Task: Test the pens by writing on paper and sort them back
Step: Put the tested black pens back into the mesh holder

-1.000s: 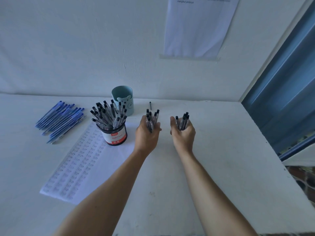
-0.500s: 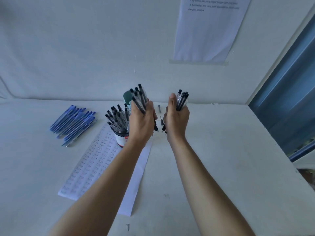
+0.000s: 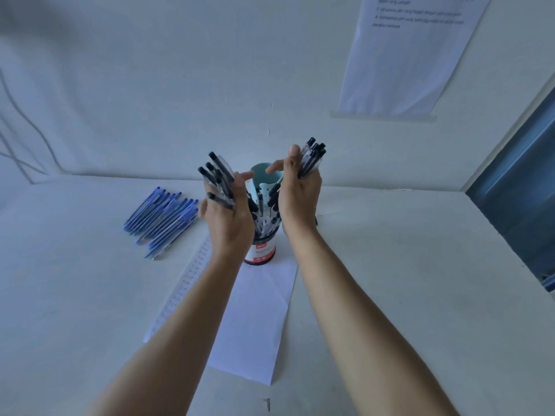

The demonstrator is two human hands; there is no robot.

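Pens (image 3: 217, 181), clutched by left hand (image 3: 231, 226) and right hand (image 3: 300, 199), have risen above holder (image 3: 260, 254).

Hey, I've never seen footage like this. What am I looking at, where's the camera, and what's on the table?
No machine here: these are a person's two bare arms, filmed by a wide-angle camera worn on their head, looking forward and down, so the arms reach in from the bottom edge. The left hand holds a bunch of black pens and the right hand holds a second bunch, both raised over a pen pot with a red and white label, which has more black pens in it. Behind it stands a teal cup. On the white table lie a pile of blue pens and a sheet of paper with rows of written marks. A printed notice hangs on the wall.
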